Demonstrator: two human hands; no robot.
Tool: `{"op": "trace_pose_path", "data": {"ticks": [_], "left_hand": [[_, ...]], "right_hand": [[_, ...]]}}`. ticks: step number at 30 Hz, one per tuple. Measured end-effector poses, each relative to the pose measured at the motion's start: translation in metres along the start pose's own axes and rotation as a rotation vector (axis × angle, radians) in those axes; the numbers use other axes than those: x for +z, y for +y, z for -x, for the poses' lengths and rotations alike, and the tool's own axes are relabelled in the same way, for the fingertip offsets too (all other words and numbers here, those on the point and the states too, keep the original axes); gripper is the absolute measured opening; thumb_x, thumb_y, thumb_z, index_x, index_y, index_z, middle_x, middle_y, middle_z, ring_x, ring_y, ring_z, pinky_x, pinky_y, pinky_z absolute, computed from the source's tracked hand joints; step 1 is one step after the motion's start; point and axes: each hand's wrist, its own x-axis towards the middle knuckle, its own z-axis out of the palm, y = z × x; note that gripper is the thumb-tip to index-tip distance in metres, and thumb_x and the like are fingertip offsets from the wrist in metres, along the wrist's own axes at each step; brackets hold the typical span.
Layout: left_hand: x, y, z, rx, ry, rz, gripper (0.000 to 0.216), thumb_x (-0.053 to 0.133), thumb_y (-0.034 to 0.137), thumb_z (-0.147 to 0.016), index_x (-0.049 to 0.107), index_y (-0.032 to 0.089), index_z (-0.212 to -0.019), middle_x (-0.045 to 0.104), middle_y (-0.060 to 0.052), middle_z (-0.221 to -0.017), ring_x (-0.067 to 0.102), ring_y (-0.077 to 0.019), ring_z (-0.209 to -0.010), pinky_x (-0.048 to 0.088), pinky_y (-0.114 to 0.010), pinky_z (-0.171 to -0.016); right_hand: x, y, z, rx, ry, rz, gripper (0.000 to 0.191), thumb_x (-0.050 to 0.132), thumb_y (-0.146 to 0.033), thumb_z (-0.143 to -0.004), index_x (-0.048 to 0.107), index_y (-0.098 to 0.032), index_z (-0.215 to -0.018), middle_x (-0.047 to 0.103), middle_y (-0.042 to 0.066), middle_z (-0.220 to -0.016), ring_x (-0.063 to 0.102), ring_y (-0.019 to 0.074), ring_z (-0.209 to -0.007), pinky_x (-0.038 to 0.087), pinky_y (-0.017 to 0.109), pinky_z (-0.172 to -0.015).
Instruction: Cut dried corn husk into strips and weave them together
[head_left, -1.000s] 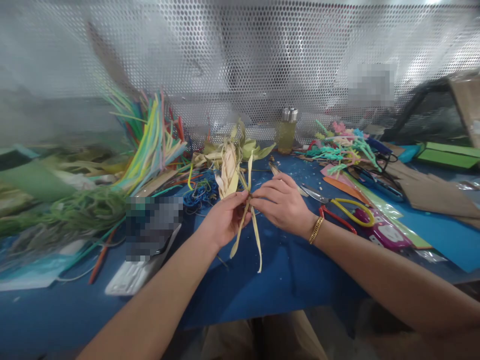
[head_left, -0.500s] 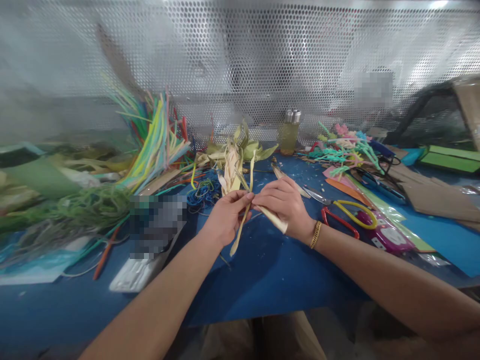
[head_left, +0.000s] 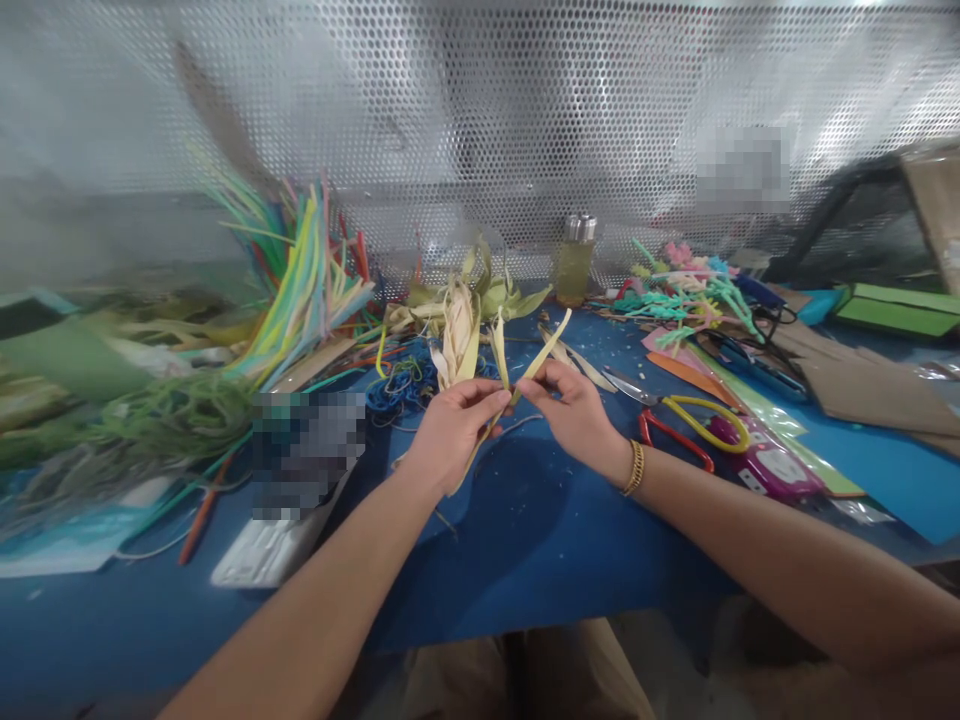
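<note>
Left hand: thumb and forefinger of my left hand [head_left: 457,432] pinch the husk strips [head_left: 499,345] together at the centre of the clock, where my two sets of fingertips almost meet.
Right hand: thumb and fingers of my right hand [head_left: 574,412] grasp the slanting strip [head_left: 553,341], whose free end rises toward one o'clock; a gold bracelet [head_left: 636,470] circles this wrist.
Husk strips: one stands upright from my left pinch toward twelve; a narrow tail runs below the same hand toward seven. How they cross is hidden by my fingertips.
Pale husk bundle: the husk bundle [head_left: 457,340] lies just beyond my left hand, between ten and eleven; leafy husks [head_left: 517,298] spread behind it at twelve.
Scissors: the scissors [head_left: 658,402] lie at three, one handle yellow, the other red, blades toward me and apart from my right hand; a magenta case [head_left: 776,462] is just beside the handles.
Thread: a blue tangle [head_left: 405,385] lies near my left hand at nine.
Outer ring: a jar [head_left: 576,265] with a metal lid at one; coloured stems [head_left: 311,285] at ten; a white pack [head_left: 262,555] at eight.
</note>
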Motion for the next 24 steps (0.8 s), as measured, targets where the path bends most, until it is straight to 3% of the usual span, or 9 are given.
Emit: {"op": "trace_pose_path", "data": {"ticks": [7,12,16,19,24], "left_hand": [[-0.0004,0.0015,0.0008,-0.002,-0.043,-0.034,0.025,0.078,0.034,-0.068,0.072,0.017,-0.086,0.068,-0.004,-0.078,0.060,-0.0138,-0.072,0.044,-0.023,-0.060],[-0.0001,0.0000,0.0007,0.127,0.007,-0.196,0.020,0.078,0.029,-0.066,0.070,0.017,-0.079,0.061,0.002,-0.065,0.051,-0.0101,-0.058,0.039,-0.023,-0.055],[-0.0017,0.0015,0.0003,0.168,0.038,-0.249,0.017,0.078,0.027,-0.066,0.067,0.017,-0.074,0.059,0.003,-0.063,0.050,-0.0097,-0.057,0.037,-0.022,-0.055],[-0.0038,0.0055,0.0006,0.136,-0.017,-0.278,0.020,0.077,0.024,-0.065,0.065,0.017,-0.079,0.062,0.002,-0.066,0.053,-0.0104,-0.058,0.039,-0.023,-0.057],[-0.0065,0.0091,0.0022,0.186,-0.048,-0.429,0.033,0.077,0.025,-0.066,0.058,0.019,-0.092,0.066,0.000,-0.070,0.061,-0.0147,-0.065,0.045,-0.027,-0.063]], "right_hand": [[0.0016,0.0005,0.0004,0.034,0.013,0.010,0.020,0.058,-0.031,-0.086,0.050,-0.021,-0.071,0.048,-0.002,-0.067,0.044,0.0118,-0.063,0.037,0.028,-0.061],[0.0070,0.0009,0.0022,0.116,0.032,-0.162,0.018,0.062,-0.031,-0.081,0.048,-0.022,-0.075,0.054,-0.002,-0.070,0.051,0.0125,-0.066,0.043,0.029,-0.064],[0.0062,-0.0025,0.0038,0.243,-0.063,-0.356,0.021,0.067,-0.031,-0.077,0.053,-0.021,-0.088,0.058,-0.001,-0.075,0.054,0.0128,-0.069,0.044,0.029,-0.066],[0.0034,-0.0052,0.0043,0.252,-0.166,-0.417,0.027,0.071,-0.032,-0.074,0.059,-0.019,-0.095,0.060,0.000,-0.079,0.055,0.0130,-0.072,0.045,0.029,-0.068],[0.0028,-0.0074,0.0036,0.222,-0.138,-0.372,0.024,0.074,-0.040,-0.073,0.063,-0.018,-0.076,0.058,0.000,-0.070,0.051,0.0122,-0.065,0.040,0.028,-0.060]]}}
